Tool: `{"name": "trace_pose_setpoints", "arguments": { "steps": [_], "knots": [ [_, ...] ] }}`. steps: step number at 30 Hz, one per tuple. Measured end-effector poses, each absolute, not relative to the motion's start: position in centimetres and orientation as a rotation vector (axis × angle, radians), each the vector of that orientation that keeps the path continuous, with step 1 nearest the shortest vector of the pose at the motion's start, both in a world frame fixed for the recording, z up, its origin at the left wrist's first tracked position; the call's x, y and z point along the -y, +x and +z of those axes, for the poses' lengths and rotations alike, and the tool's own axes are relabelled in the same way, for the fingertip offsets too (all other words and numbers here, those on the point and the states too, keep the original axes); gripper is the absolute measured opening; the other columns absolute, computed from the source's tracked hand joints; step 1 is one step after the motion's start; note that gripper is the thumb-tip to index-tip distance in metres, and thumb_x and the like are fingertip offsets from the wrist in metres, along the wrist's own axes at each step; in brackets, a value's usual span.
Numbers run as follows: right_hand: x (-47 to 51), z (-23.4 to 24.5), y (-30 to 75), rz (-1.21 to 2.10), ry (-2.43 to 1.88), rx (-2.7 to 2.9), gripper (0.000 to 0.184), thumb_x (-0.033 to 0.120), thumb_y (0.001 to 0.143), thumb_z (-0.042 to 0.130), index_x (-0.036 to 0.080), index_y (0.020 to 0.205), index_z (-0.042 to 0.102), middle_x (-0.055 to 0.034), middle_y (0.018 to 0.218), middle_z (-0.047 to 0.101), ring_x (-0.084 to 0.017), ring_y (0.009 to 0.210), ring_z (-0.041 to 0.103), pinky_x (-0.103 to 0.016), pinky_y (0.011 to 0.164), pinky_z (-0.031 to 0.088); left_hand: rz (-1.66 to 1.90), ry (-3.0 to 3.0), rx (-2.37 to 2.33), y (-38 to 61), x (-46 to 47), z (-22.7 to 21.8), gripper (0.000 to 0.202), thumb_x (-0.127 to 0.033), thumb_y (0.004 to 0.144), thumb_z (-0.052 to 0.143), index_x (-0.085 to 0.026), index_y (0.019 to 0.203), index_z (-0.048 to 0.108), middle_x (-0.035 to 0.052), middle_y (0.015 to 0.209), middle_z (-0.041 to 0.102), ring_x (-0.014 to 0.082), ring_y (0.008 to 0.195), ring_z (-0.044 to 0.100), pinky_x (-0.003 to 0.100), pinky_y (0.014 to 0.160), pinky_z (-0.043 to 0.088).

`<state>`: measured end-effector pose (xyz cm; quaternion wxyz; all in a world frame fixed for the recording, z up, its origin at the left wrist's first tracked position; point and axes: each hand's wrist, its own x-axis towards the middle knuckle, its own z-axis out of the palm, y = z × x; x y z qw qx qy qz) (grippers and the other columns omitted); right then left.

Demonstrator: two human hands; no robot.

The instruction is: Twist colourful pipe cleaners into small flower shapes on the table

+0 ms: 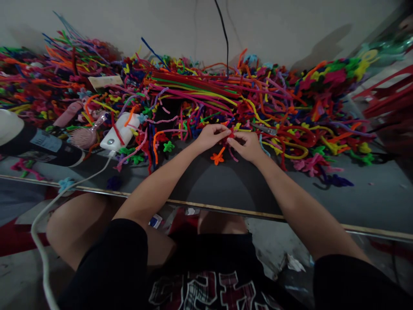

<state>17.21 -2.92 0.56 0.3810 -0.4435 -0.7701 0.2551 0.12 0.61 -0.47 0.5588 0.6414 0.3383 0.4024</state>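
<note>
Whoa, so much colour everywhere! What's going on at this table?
Someone seated here is pinching a small red fuzzy piece between the fingertips of the left hand and right hand; its exact shape is hidden. An orange pipe-cleaner flower shows between the forearms. Beyond the hands, a bundle of long pipe cleaners lies amid heaps of colourful pieces on the grey table. A pink hairbrush lies off to the left.

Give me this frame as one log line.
left hand: pinching red fuzzy piece | right hand: same piece | near hands: orange flower on dark tabletop | beyond: multicolored fuzzy stems
</note>
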Motion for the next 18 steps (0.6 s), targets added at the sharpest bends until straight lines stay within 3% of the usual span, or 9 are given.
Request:
{"name": "trace_pose_setpoints", "arguments": {
  "steps": [18],
  "knots": [
    [2.74,0.40,17.38,0.683,-1.142,2.010,0.037,0.045,0.086,0.056,0.018,0.061,0.057,0.0032,0.049,0.046,-0.009,0.046,0.039,-0.025,0.048,0.029,0.924,1.553,-0.813,0.21,-0.42,-0.10,0.031,-0.043,0.081,0.066,-0.013,0.073,0.061,-0.0023,0.055,0.057,0.0056,0.049,0.050,0.021,0.050,0.038]
  ]
}}
